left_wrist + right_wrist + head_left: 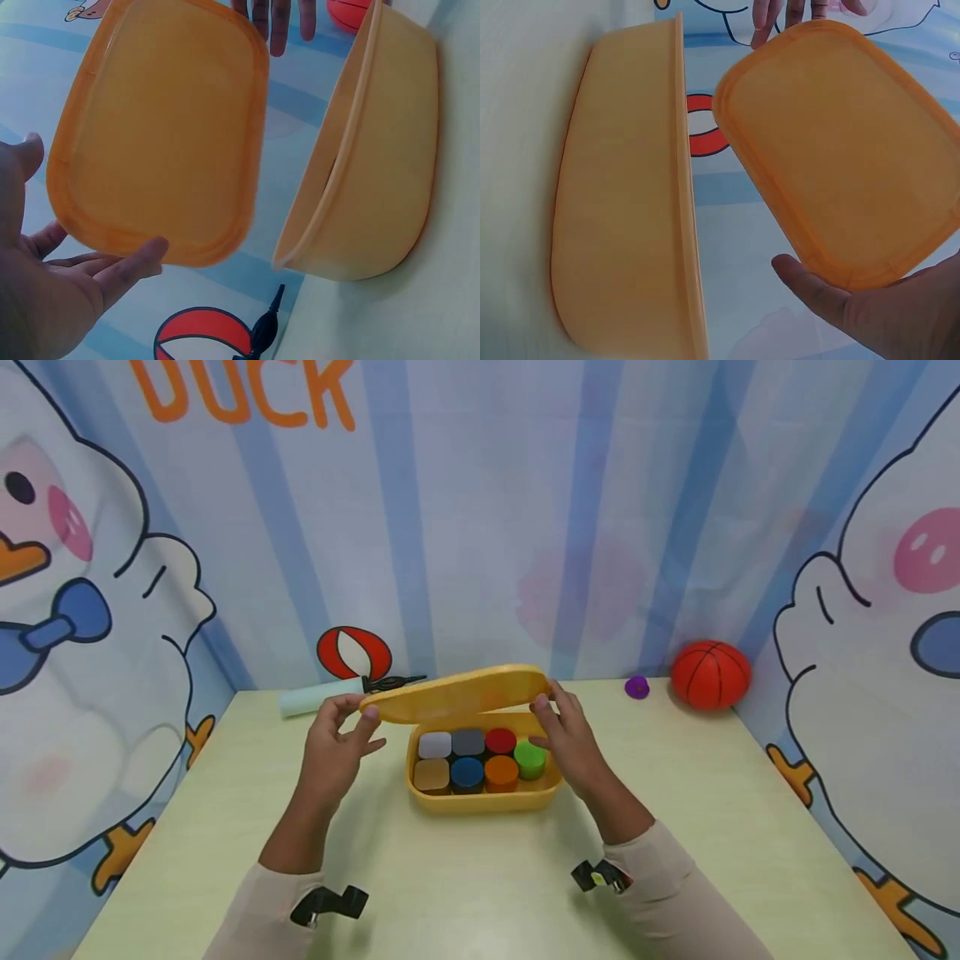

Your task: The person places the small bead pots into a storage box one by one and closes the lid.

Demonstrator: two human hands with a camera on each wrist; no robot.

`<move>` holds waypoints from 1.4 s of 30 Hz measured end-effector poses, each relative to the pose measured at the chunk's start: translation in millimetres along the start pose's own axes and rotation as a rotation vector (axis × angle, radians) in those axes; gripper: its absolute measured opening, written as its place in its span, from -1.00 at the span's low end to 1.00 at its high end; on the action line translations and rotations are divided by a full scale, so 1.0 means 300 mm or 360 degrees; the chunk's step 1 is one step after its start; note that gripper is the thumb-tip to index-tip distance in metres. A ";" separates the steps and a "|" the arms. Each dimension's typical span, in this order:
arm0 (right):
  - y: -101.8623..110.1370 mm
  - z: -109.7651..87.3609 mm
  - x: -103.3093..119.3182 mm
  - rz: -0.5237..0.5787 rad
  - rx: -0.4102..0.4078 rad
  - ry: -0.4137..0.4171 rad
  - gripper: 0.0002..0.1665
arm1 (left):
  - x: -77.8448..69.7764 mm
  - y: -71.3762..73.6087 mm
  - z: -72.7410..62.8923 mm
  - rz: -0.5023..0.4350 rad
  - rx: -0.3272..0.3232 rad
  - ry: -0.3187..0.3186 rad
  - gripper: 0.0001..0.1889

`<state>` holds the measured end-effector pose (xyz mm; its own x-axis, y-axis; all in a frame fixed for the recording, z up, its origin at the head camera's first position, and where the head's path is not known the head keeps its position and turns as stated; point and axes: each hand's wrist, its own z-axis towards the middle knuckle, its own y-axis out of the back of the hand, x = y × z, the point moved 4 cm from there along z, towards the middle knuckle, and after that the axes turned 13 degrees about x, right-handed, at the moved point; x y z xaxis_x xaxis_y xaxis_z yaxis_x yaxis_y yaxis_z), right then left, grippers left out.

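A yellow lid (465, 695) is held up, tilted, above the back part of a yellow plastic box (480, 805). My left hand (335, 758) grips its left end, thumb on the near rim and fingers beneath. At the other end, my right hand (573, 745) holds it between thumb and fingers. Inside the box stand several small pieces with flat coloured tops, among them a blue piece (467, 774), an orange piece (501, 773) and a green piece (530, 760). From the wrist views, the lid's underside (165, 127) faces the cameras and the box wall (622, 187) hides the contents.
Along the back of the pale table (480, 885) lies a light green cylinder (318, 697) with a black nozzle-like end. A small purple object (637, 687) and an orange-red toy basketball (710, 675) are at the back right. A duck-printed cloth (487, 527) hangs behind.
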<state>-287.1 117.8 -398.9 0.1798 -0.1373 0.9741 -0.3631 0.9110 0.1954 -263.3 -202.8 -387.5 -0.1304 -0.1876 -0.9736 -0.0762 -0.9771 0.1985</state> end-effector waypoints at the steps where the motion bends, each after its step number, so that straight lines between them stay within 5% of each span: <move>1: -0.001 -0.002 -0.003 -0.0011 0.0012 0.0004 -0.16 | 0.001 -0.005 0.000 -0.0005 0.0013 -0.0006 -0.46; 6: 0.000 -0.012 -0.012 -0.0031 0.0077 0.0055 0.14 | 0.016 -0.019 -0.006 0.0058 0.0044 -0.0011 -0.52; 12: 0.025 -0.021 -0.029 -0.0140 0.0169 0.0111 0.54 | 0.041 -0.019 -0.008 0.0059 0.0130 0.0060 -0.35; 22: 0.064 -0.022 -0.088 -0.0250 0.0324 -0.0017 0.47 | 0.082 -0.050 -0.019 0.0074 0.0385 0.0093 -0.07; 31: 0.101 -0.026 -0.159 -0.0292 0.0447 -0.0113 0.71 | 0.133 -0.091 -0.034 0.0268 0.0278 0.0153 0.02; 42: 0.156 -0.037 -0.219 -0.0513 0.0460 -0.0137 0.64 | 0.220 -0.163 -0.080 0.0329 0.0193 0.0095 0.12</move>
<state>-305.6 173.8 -455.0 0.2535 -0.4395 0.8617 -0.5439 0.6718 0.5028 -244.3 -169.7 -464.1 -0.0973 -0.3916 -0.9150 -0.1725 -0.8988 0.4030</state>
